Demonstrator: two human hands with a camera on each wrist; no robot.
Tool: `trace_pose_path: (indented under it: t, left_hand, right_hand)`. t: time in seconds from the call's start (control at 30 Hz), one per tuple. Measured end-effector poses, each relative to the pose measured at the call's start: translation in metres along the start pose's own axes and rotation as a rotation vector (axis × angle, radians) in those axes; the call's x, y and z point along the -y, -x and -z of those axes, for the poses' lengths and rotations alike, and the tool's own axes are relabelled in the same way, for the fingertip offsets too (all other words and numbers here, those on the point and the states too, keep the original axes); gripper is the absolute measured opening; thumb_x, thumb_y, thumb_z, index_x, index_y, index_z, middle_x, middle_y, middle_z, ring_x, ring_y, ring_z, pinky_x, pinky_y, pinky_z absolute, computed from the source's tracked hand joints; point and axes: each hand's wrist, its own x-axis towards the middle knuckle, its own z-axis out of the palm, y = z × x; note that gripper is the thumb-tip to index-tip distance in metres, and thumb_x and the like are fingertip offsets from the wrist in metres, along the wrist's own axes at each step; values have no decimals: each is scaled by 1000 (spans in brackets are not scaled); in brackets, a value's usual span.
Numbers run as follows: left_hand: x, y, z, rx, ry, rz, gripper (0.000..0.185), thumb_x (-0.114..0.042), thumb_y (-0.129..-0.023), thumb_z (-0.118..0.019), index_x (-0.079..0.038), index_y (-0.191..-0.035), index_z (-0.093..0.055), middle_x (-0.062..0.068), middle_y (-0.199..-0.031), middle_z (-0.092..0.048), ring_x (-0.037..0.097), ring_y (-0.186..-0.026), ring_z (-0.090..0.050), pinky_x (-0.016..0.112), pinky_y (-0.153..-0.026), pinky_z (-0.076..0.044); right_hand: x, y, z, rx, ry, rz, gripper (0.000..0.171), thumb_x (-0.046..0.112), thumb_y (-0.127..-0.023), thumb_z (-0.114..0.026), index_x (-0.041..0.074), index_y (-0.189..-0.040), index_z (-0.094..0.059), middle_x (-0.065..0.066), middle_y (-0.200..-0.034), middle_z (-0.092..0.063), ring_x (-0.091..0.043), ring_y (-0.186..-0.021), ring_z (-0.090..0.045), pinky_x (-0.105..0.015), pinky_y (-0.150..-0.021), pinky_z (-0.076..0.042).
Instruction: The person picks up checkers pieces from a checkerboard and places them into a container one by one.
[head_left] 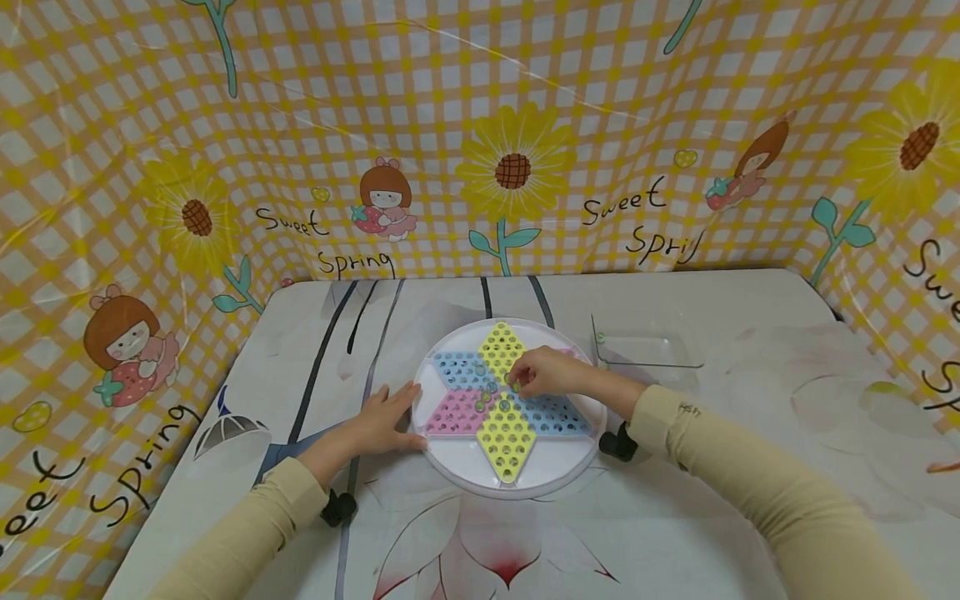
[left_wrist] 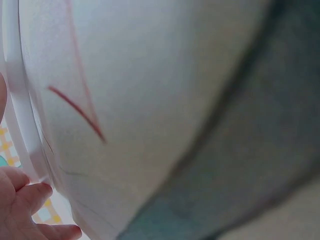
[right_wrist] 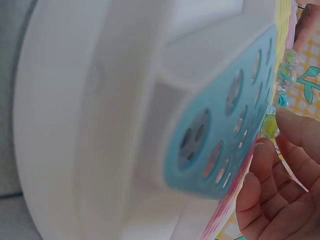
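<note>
Fingers of the right hand (head_left: 546,372) pinch a marble (head_left: 514,386) at frame centre; left hand (head_left: 384,417) (flat, open) should brace the board (head_left: 457,467).

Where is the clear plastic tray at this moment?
In the head view, the clear plastic tray sits on the table to the right of the round game board, just beyond the right hand.

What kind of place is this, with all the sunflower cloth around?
Probably a small tabletop play corner: a Chinese checkers board with marbles sits on a printed tablecloth, ringed by a yellow checked sunflower backdrop.
</note>
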Motion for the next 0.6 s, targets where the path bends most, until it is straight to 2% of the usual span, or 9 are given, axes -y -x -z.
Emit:
trace_pose_path:
  t: [0.23,0.4,0.6]
  left_hand:
    - [1,0,-1,2,4,13,92,-45,-78,-67,-9,-147,-18,10,-153,-13,50,-134,-3,63,-105,-12]
    - [3,-2,-1,-3,8,1,92,-44,-79,-68,-7,-146,-19,12,-153,-14,51,-134,-4,64,-104,-11]
    - [3,-1,-1,-7,4,1,91,-44,-79,-68,-6,-146,-19,13,-152,-15,52,-133,-5,64,-104,-11]
  right_hand:
    - [-3,-3,-3,-4,0,13,12,6,-77,-70,4,-88,-67,1,-73,-55,-9,-67,-45,-18,-59,-39]
    - [-1,-2,-5,42,25,28,8,9,-78,-70,6,-84,-66,3,-71,-54,-8,-66,-44,-18,-59,-38]
    - [-1,-1,-6,69,0,23,7,7,-78,-69,6,-85,-66,2,-72,-53,-8,-67,-44,-18,-60,-38]
